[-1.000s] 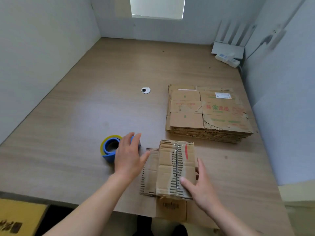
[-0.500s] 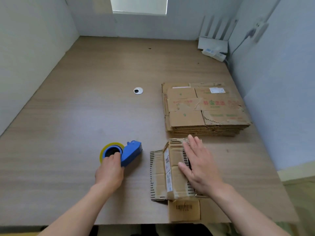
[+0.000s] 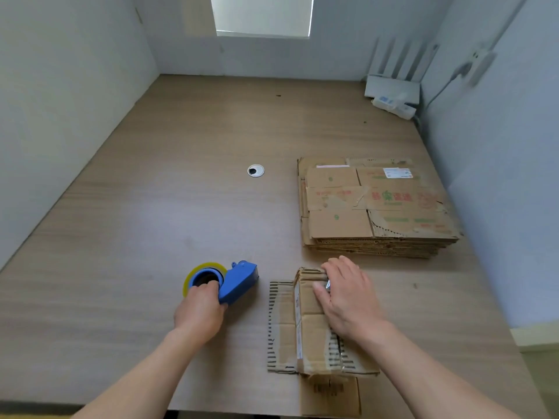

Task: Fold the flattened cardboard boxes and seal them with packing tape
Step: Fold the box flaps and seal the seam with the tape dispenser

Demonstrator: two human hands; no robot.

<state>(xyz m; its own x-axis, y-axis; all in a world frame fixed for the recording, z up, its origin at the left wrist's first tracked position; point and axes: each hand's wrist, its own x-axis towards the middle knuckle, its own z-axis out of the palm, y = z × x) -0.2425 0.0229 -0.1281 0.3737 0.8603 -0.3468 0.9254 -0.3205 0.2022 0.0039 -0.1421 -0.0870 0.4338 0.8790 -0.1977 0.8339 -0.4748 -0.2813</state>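
A small cardboard box point(image 3: 308, 325) stands near the table's front edge, its top flaps folded down and side flaps lying flat. My right hand point(image 3: 348, 297) presses flat on its top with straight fingers. To the left lies a blue tape dispenser point(image 3: 236, 282) holding a yellowish roll of packing tape point(image 3: 193, 272). My left hand point(image 3: 199, 313) grips the dispenser at the roll, fingers curled round it. A stack of flattened cardboard boxes point(image 3: 375, 207) lies behind the box, on the right.
The wooden table point(image 3: 151, 207) has a round cable grommet point(image 3: 256, 170) in its middle. A white router and power strip point(image 3: 393, 98) sit at the far right corner. Grey walls close the left, back and right sides.
My left hand moved off the box side onto the tape dispenser and took hold of it. My right hand shifted from the box's right side onto its top.
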